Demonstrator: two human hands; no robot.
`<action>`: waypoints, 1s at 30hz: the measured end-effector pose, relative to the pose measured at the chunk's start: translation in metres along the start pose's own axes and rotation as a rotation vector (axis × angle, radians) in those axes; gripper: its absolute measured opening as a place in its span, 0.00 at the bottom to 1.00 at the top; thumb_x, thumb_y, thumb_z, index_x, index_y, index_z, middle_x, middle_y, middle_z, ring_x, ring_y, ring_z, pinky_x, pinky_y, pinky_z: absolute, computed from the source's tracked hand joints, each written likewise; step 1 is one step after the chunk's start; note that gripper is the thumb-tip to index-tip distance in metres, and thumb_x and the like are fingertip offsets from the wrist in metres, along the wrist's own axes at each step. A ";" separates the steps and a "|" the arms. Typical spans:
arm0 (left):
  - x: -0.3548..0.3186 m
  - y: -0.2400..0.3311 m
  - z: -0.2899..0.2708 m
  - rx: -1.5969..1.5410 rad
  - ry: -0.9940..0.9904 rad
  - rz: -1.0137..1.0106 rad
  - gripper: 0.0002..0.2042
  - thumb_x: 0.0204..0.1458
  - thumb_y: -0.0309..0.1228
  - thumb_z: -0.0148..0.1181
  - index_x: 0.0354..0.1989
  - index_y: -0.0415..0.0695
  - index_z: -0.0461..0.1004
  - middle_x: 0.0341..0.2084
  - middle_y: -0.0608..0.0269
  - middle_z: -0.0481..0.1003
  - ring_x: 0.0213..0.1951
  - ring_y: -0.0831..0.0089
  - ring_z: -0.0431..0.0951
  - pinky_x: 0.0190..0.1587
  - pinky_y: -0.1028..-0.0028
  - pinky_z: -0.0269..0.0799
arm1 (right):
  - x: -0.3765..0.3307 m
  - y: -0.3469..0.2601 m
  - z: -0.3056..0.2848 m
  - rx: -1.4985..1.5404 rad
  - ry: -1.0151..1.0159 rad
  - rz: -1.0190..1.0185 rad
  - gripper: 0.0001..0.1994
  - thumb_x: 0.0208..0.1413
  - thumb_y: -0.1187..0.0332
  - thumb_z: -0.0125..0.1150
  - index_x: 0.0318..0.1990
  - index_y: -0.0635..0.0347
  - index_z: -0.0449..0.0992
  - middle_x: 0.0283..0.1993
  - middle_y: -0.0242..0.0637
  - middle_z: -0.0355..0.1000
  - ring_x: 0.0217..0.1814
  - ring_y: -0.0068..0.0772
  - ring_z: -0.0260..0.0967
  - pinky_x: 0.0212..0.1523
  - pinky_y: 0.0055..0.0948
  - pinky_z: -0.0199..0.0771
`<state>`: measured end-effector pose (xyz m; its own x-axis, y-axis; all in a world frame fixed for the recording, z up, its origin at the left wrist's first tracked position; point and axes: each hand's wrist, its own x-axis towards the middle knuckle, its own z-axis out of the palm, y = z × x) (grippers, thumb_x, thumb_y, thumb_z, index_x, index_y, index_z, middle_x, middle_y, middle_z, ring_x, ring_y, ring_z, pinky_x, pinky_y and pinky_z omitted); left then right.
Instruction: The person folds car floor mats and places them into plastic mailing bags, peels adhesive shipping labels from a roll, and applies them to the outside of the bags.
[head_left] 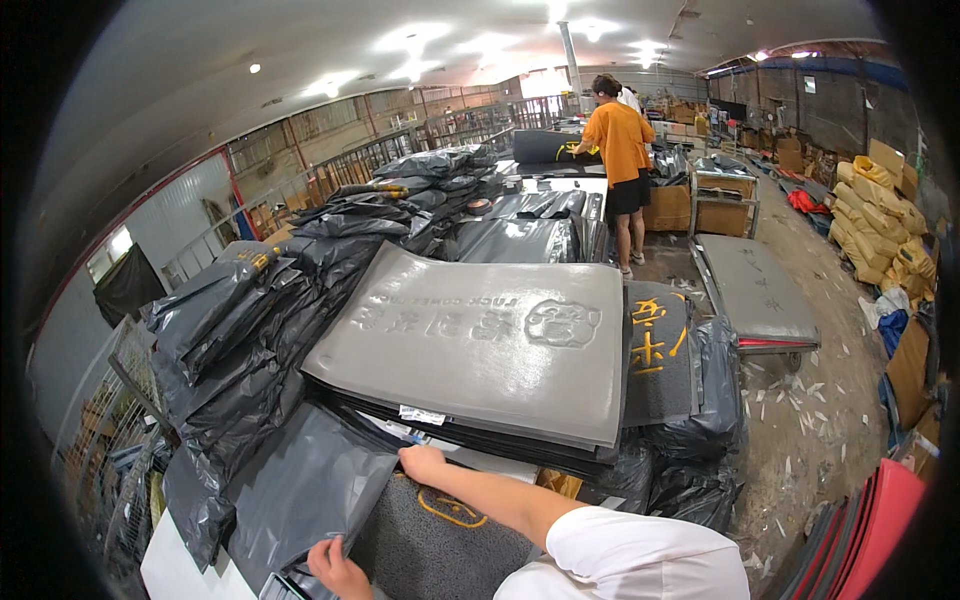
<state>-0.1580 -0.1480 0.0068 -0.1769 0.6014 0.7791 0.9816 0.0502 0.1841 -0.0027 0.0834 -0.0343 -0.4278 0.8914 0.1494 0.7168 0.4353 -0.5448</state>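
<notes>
A dark grey floor mat [430,545] with a yellow design lies in front of me, its left part covered by a grey plastic bag [310,485]. My right hand [422,462] is closed at the far corner of the bag's open edge, its arm reaching across the mat. Nearer to me, my left hand [338,572] pinches the near part of that same edge. Just beyond stands a stack of mats, topped by a light grey embossed mat [470,340] with a small white label hanging at its front side.
Bagged mats in dark plastic [260,320] are heaped at the left. Another yellow-marked mat [660,350] lies right of the stack. A cart with grey mats [755,290] stands on the littered floor. Farther off, a person in an orange shirt [617,140] handles a mat. Red-and-black sheets [870,540] stand at lower right.
</notes>
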 end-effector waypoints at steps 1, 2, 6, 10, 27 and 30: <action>-0.007 -0.006 -0.011 0.058 -0.007 -0.068 0.17 0.41 0.22 0.54 0.43 0.41 0.73 0.40 0.47 0.71 0.46 0.50 0.68 0.52 0.59 0.61 | -0.002 0.009 0.001 -0.001 -0.071 -0.042 0.10 0.54 0.62 0.45 0.36 0.56 0.70 0.31 0.47 0.72 0.37 0.49 0.71 0.33 0.46 0.70; -0.023 -0.016 -0.019 0.215 -0.017 -0.197 0.21 0.39 0.21 0.53 0.47 0.42 0.70 0.41 0.45 0.70 0.46 0.50 0.68 0.51 0.58 0.61 | -0.006 0.013 0.006 0.033 -0.032 -0.057 0.11 0.54 0.60 0.44 0.35 0.56 0.69 0.29 0.47 0.71 0.36 0.51 0.71 0.33 0.47 0.69; -0.066 -0.038 -0.044 0.237 -0.316 -0.738 0.33 0.38 0.23 0.57 0.57 0.34 0.54 0.44 0.35 0.65 0.46 0.45 0.67 0.50 0.59 0.63 | -0.016 0.028 0.000 0.118 -0.064 -0.087 0.12 0.55 0.57 0.43 0.36 0.54 0.66 0.29 0.47 0.71 0.35 0.53 0.69 0.34 0.48 0.67; -0.092 -0.056 -0.041 0.064 -0.327 -0.720 0.31 0.37 0.25 0.59 0.55 0.32 0.58 0.42 0.34 0.68 0.44 0.45 0.69 0.49 0.61 0.64 | -0.016 0.023 0.004 0.112 -0.047 -0.250 0.12 0.52 0.63 0.49 0.42 0.57 0.64 0.42 0.48 0.68 0.41 0.50 0.68 0.38 0.45 0.69; -0.128 -0.076 -0.066 -0.110 -0.652 -0.662 0.16 0.48 0.30 0.53 0.43 0.32 0.68 0.37 0.43 0.73 0.39 0.52 0.72 0.43 0.63 0.67 | -0.141 0.104 0.004 0.215 -0.081 -0.585 0.07 0.52 0.68 0.49 0.37 0.55 0.71 0.30 0.40 0.66 0.37 0.42 0.69 0.34 0.37 0.70; -0.072 -0.045 -0.061 -0.141 -0.561 -0.561 0.16 0.49 0.30 0.52 0.43 0.33 0.68 0.37 0.44 0.72 0.39 0.53 0.72 0.43 0.64 0.67 | -0.172 0.109 0.001 0.464 -0.106 -0.311 0.09 0.50 0.72 0.47 0.39 0.57 0.70 0.32 0.45 0.68 0.38 0.48 0.68 0.35 0.38 0.69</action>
<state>-0.1940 -0.2427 -0.0211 -0.5419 0.8290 0.1382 0.7323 0.3850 0.5616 0.1484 -0.0226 -0.1196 -0.6505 0.7020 0.2899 0.2411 0.5527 -0.7977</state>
